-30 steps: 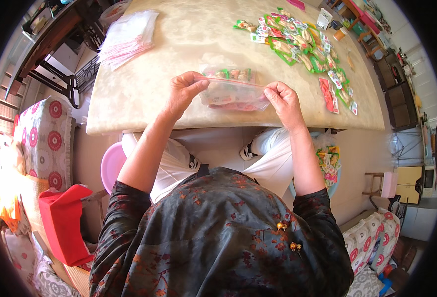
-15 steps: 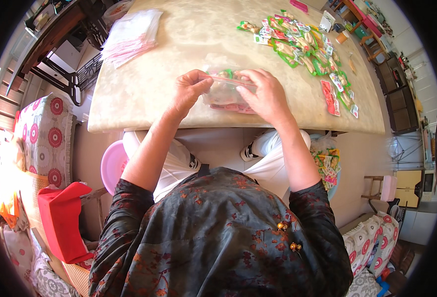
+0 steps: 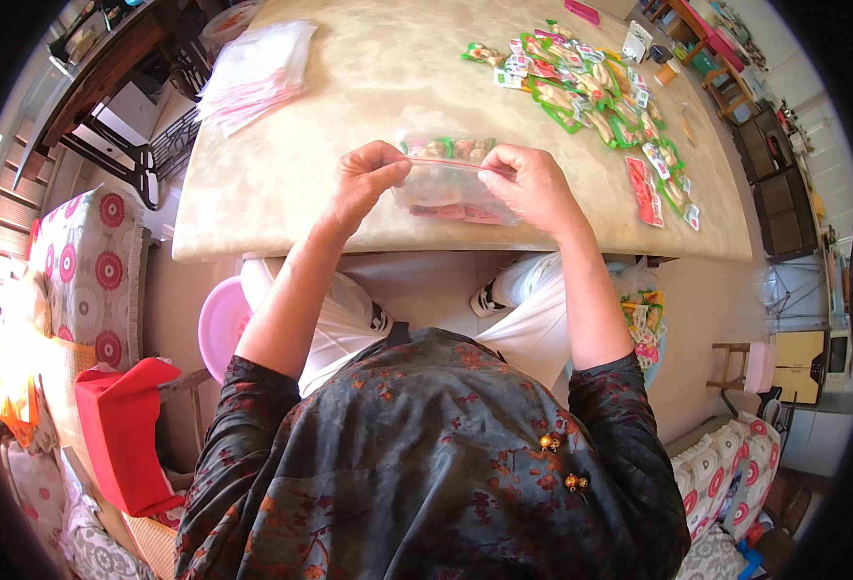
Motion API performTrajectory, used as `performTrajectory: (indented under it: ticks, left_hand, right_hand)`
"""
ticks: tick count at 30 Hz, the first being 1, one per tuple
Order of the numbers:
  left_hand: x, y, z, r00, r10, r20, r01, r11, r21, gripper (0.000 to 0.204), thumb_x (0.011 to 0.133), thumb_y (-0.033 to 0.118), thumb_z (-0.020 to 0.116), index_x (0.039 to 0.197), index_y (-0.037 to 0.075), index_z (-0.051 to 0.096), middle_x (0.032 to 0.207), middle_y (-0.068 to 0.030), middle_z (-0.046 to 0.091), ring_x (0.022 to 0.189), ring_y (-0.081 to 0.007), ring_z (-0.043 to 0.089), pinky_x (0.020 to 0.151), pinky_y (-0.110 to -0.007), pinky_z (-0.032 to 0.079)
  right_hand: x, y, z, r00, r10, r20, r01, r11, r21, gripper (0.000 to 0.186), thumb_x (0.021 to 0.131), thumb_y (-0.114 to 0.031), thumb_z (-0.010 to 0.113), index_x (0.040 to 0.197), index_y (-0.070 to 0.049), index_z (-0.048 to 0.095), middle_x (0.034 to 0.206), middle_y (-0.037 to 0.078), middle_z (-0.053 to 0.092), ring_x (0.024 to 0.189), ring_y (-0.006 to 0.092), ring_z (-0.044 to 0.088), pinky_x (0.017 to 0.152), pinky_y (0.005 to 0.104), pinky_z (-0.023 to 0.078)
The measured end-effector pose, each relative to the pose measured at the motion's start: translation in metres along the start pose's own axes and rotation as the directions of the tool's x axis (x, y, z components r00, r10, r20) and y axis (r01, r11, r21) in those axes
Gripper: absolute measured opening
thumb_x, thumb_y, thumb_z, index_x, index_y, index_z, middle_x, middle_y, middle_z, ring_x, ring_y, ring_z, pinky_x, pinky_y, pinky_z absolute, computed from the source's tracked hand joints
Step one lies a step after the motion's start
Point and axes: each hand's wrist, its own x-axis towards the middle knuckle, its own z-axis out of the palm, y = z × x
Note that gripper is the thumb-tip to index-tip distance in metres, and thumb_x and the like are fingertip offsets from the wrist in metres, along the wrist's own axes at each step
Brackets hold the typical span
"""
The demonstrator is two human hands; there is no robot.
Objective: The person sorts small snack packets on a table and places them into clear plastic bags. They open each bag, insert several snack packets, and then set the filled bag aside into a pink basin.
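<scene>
A clear zip bag (image 3: 446,184) with a red zip strip lies near the table's front edge, between my hands. My left hand (image 3: 368,176) pinches the left end of the strip. At the strip's right end, my right hand (image 3: 526,186) is closed on it, thumb against fingers. Small green-edged snack packets (image 3: 446,148) show through the plastic on the far side of the strip. A reddish band (image 3: 457,212) shows along the bag's near side; I cannot tell if it is a packet or print.
A pile of green-edged snack packets (image 3: 595,87) spreads over the table's right side, with a red packet (image 3: 644,190) at its near end. A stack of flat zip bags (image 3: 260,72) lies at the far left. Below the edge are a pink basin (image 3: 219,327) and a tub of packets (image 3: 647,324).
My right hand has slid rightward along the strip to its end, and its fingers have drawn in to a pinch. The strip now shows straight between both hands. My left hand has barely moved.
</scene>
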Motion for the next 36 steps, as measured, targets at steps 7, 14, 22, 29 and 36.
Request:
performTrajectory:
  ticks: [7, 14, 22, 29, 36]
  left_hand:
    - [-0.002, -0.004, -0.011, 0.999, -0.051, -0.004, 0.051, 0.999, 0.015, 0.008, 0.083, 0.015, 0.068, 0.08, 0.008, 0.065, 0.07, 0.0023, 0.061, 0.068, -0.0067, 0.054, 0.068, -0.024, 0.044]
    - [-0.004, 0.027, 0.005, 0.914, 0.392, 0.1, -0.341, 0.616, 0.71, 0.024, 0.077, 0.018, 0.071, 0.096, 0.005, 0.066, 0.094, -0.0056, 0.065, 0.093, -0.018, 0.059, 0.088, -0.035, 0.044]
    - [0.007, 0.045, 0.07, 0.882, 0.245, 0.404, -0.451, 0.183, 0.874, 0.009, 0.079, 0.016, 0.065, 0.086, 0.01, 0.066, 0.083, -0.0057, 0.064, 0.09, -0.0254, 0.06, 0.104, -0.052, 0.03]
    - [-0.002, 0.036, 0.024, 0.932, 0.201, 0.302, -0.359, 0.405, 0.841, 0.01, 0.084, 0.014, 0.06, 0.081, 0.006, 0.064, 0.077, -0.0089, 0.064, 0.077, -0.0282, 0.06, 0.096, -0.046, 0.037]
    - [-0.01, 0.039, 0.008, 0.942, 0.218, 0.255, -0.324, 0.392, 0.861, 0.01, 0.084, 0.015, 0.062, 0.087, 0.007, 0.067, 0.084, -0.0085, 0.066, 0.082, -0.0275, 0.061, 0.097, -0.046, 0.037]
  right_hand:
    - [-0.015, 0.02, -0.015, 0.995, 0.029, -0.094, -0.028, 0.999, 0.021, 0.012, 0.083, -0.011, 0.065, 0.082, 0.0, 0.063, 0.07, 0.009, 0.064, 0.06, 0.0153, 0.058, 0.058, 0.029, 0.046]
    - [-0.019, 0.023, -0.012, 0.993, 0.029, -0.113, -0.017, 0.994, 0.108, 0.009, 0.085, -0.008, 0.064, 0.082, 0.0, 0.062, 0.068, 0.002, 0.059, 0.061, 0.0071, 0.051, 0.057, 0.0247, 0.044]
    - [-0.021, 0.018, -0.012, 0.992, 0.081, -0.1, -0.066, 0.987, 0.146, 0.01, 0.086, -0.008, 0.063, 0.079, -0.001, 0.06, 0.068, -0.005, 0.055, 0.064, 0.0016, 0.047, 0.058, 0.0206, 0.042]
    - [-0.029, 0.031, -0.012, 0.998, 0.063, -0.015, -0.058, 0.975, 0.214, 0.012, 0.088, -0.009, 0.062, 0.079, -0.002, 0.059, 0.069, -0.008, 0.051, 0.064, 0.0012, 0.043, 0.058, 0.0197, 0.039]
    - [-0.026, 0.035, -0.006, 0.999, 0.03, 0.027, -0.037, 0.949, 0.313, 0.015, 0.09, -0.012, 0.061, 0.078, -0.003, 0.058, 0.071, -0.008, 0.051, 0.067, 0.0016, 0.044, 0.062, 0.02, 0.039]
